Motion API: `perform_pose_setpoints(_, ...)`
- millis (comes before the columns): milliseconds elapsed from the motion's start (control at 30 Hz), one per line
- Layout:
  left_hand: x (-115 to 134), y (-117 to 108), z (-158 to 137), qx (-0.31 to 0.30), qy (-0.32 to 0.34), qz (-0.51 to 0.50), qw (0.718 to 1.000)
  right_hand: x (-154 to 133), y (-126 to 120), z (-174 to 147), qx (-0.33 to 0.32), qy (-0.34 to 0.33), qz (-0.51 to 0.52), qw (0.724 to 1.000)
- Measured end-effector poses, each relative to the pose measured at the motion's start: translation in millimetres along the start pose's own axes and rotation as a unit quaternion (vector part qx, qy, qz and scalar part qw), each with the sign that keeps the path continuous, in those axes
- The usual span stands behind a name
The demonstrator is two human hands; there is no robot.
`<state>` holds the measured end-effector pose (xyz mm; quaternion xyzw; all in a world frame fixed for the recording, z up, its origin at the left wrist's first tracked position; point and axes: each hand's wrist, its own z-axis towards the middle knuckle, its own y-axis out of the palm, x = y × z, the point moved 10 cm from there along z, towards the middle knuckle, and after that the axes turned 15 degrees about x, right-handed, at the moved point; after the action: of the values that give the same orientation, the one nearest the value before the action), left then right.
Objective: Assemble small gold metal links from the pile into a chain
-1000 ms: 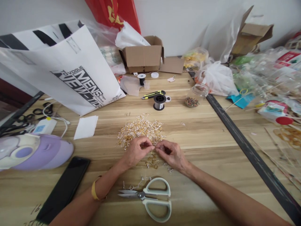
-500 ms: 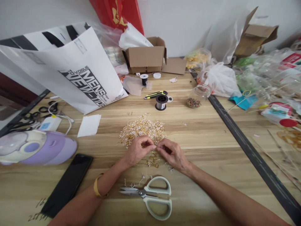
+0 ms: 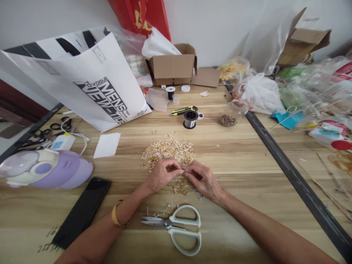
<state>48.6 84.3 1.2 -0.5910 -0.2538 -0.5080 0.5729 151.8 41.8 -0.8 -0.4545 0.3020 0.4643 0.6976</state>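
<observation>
My left hand [image 3: 164, 175] and my right hand [image 3: 202, 179] meet fingertip to fingertip, each pinched closed; whatever lies between them is too small to make out. Just beyond them spreads a heap of gold and silver jewellery pieces [image 3: 165, 149], partly covered by my hands. Below my fingers lie several gold chains [image 3: 176, 189], and a small silver chain [image 3: 200, 196] shows beside my right wrist. Nearer to me is a pair of scissors with pale handles [image 3: 172, 223], blades pointing left. Another silver chain [image 3: 166, 209] curls along behind the blades.
To the left are a black phone [image 3: 82, 212], a purple-and-white bottle [image 3: 63, 168] and a tall white bag [image 3: 90, 80]. Behind the heap stand a wire spool [image 3: 190, 120], a yellow-black cutter [image 3: 183, 110], a glass jar of beads [image 3: 229, 119] and a cardboard box [image 3: 173, 68]. Plastic bags [image 3: 261, 91] crowd the right.
The whole view has shifted slightly, so the objects appear a little further right. My hands keep the same fingertip-to-fingertip pinch.
</observation>
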Motion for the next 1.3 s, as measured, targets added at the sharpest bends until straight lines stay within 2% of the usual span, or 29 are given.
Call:
perform_pose_setpoints(333,-1,-6,2,-0.001,0.017,-0.006,1.000,1,-2,1,0.003,0.002,0.014,1.000)
perform_pose_setpoints(533,-17,-37,13,0.100,-0.010,-0.005,0.995,13,-6,1,0.027,0.051,0.023,0.998)
perform_pose_setpoints(667,-19,-45,17,0.123,0.025,0.036,0.991,24,-7,0,0.044,0.108,0.052,0.992)
perform_pose_setpoints(833,-1,-33,13,0.107,0.148,0.123,0.976,31,-7,-1,0.048,0.153,0.083,0.984)
perform_pose_setpoints(967,8,-20,5,0.080,0.213,0.160,0.961,29,-9,1,0.053,0.144,0.092,0.984)
perform_pose_setpoints(1067,13,-12,-1,0.051,0.243,0.170,0.954,31,-10,2,0.058,0.148,0.101,0.982)
perform_pose_setpoints(1300,18,4,-8,-0.042,0.270,0.208,0.939,41,-7,-1,0.058,0.210,0.143,0.965)
